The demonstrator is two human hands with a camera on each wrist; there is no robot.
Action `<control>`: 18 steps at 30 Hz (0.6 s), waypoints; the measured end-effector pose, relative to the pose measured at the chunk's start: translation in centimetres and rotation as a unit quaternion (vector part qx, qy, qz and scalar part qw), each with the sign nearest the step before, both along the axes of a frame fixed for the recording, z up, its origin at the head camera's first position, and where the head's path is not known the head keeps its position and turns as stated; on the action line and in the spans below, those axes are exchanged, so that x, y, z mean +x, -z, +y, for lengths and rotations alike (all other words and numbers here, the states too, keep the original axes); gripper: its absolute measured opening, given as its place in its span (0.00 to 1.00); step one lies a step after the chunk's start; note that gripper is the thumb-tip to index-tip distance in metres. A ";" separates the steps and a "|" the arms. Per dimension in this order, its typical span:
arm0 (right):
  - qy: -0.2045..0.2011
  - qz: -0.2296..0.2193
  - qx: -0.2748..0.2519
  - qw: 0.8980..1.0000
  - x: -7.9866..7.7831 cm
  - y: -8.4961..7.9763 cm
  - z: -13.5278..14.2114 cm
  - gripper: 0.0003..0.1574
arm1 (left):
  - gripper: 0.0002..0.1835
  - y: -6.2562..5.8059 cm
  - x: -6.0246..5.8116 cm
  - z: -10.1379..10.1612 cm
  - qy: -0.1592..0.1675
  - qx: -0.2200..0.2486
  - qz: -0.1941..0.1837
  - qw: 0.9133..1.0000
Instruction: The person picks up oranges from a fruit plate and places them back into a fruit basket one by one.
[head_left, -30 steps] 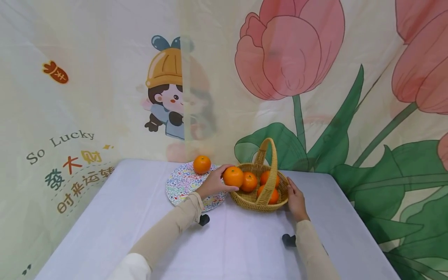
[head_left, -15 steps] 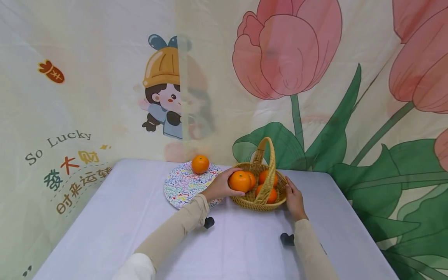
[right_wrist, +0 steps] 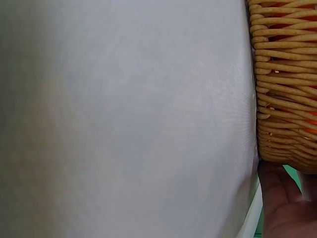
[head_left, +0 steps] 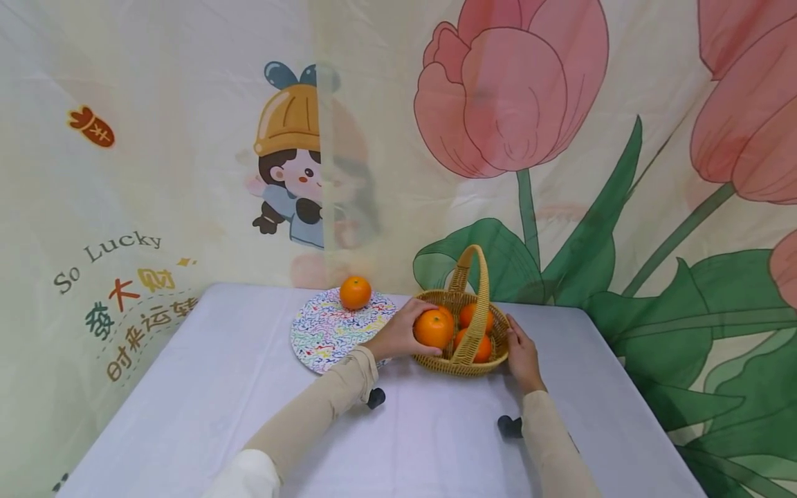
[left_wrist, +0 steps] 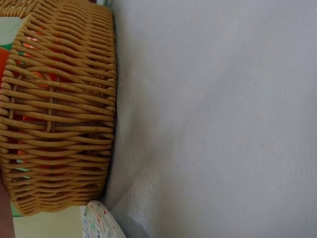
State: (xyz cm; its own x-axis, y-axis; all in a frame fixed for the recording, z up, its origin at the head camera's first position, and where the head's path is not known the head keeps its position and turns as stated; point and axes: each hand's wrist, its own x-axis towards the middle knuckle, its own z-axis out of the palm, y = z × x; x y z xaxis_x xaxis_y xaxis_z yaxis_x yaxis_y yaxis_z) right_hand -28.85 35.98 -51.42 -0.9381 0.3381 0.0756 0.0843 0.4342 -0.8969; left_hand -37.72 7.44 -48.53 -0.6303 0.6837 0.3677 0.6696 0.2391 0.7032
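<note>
My left hand [head_left: 401, 330] holds an orange [head_left: 434, 328] between thumb and fingers, over the left part of the wicker basket [head_left: 467, 370]. Another orange is mostly hidden behind the held one. Two further oranges, a rear one [head_left: 467, 317] and a front one [head_left: 482, 349], lie inside beneath the arched handle [head_left: 482, 277]. My right hand [head_left: 524, 356] rests against the basket's right side with its fingers fairly straight. In the right wrist view, the right hand's fingers [right_wrist: 275, 186] touch the woven wall [right_wrist: 287, 99]. The left wrist view shows the basket's side [left_wrist: 59, 119], oranges glimpsed through the weave.
A round, colour-speckled plate [head_left: 324, 332] lies left of the basket, with one orange [head_left: 355, 293] on its back part. White cloth [head_left: 436, 443] covers the table. A printed curtain [head_left: 386, 138] hangs behind it. Black wrist devices [head_left: 376, 398] show below both sleeves.
My left hand has moved right and slightly down with the orange, from the basket's left rim to inside it, now covering most of a neighbouring orange. The right hand stays at the basket's side.
</note>
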 end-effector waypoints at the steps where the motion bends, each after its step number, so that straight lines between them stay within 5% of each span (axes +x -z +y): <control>1: 0.001 0.000 0.000 1.000 0.0 0.0 0.0 0.32 | 0.43 0.0 0.0 0.0 0.002 0.001 0.001 1.000; 18: 0.005 0.002 0.003 1.000 0.2 -0.1 -0.2 0.32 | 0.43 -0.1 -0.2 0.4 0.016 -0.024 0.024 0.999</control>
